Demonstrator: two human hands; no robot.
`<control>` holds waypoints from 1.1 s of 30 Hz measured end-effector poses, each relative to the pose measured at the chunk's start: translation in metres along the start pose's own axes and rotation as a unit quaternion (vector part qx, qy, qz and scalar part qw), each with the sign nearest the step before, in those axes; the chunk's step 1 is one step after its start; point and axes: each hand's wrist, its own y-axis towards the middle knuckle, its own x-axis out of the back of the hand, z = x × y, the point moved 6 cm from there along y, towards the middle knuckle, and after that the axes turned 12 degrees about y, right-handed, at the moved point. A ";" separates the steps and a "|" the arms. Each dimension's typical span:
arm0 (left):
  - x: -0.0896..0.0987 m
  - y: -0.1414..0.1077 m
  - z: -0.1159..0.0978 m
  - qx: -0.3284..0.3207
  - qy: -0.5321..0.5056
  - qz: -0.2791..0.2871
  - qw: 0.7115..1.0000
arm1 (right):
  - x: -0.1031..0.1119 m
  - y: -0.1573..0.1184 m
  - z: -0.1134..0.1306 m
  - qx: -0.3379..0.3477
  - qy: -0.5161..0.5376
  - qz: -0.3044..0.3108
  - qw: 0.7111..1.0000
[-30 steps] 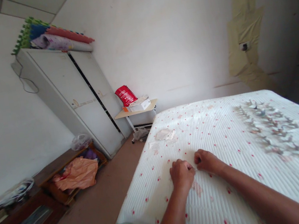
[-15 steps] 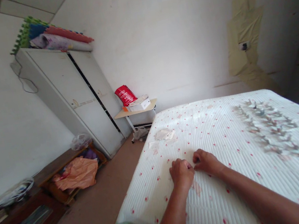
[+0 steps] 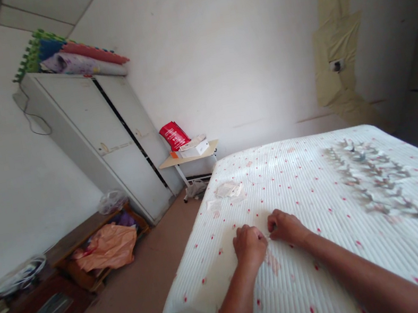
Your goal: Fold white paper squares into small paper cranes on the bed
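We see many small figures (image 3: 376, 175) in rows on the bed (image 3: 311, 278), apparently done, while the curled fingers of our left hand (image 3: 250, 245) and right hand (image 3: 287, 227) pinch a tiny pale piece (image 3: 267, 237) between them, seemingly unfinished, with pale sheets (image 3: 230, 189) beyond, perhaps unused.

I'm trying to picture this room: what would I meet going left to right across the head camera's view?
Tangled cables, crumpled orange sheet, red bag, the person's left hand, their right hand, cluster of small greyish pieces.
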 end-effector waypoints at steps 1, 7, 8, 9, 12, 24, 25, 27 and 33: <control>0.000 0.000 0.000 0.001 0.002 0.001 1.000 | 0.000 0.000 0.000 -0.001 0.000 0.001 1.000; -0.001 0.001 0.004 0.002 -0.006 0.007 1.000 | 0.000 0.001 -0.001 0.002 -0.001 0.002 1.000; -0.001 0.002 0.005 0.003 -0.011 0.007 1.000 | 0.000 0.001 -0.001 0.001 0.000 0.000 1.000; -0.001 0.002 0.006 0.004 -0.016 0.007 1.000 | 0.000 0.001 -0.001 0.000 0.001 0.000 1.000; -0.003 0.003 0.010 0.014 -0.042 0.006 0.999 | -0.001 0.002 -0.002 0.000 0.002 0.001 1.000; -0.002 -0.006 -0.004 0.001 -0.075 -0.042 0.996 | -0.002 0.004 -0.006 0.026 0.019 0.009 0.999; -0.002 -0.006 -0.004 0.001 -0.074 -0.039 0.996 | -0.002 0.005 -0.006 0.021 0.023 0.013 0.999; -0.002 -0.005 -0.003 0.003 -0.071 -0.035 0.997 | -0.002 0.005 -0.005 0.011 0.017 0.007 1.000; -0.001 -0.004 -0.004 0.006 -0.056 -0.022 0.998 | -0.001 0.003 -0.003 0.006 -0.016 -0.037 0.999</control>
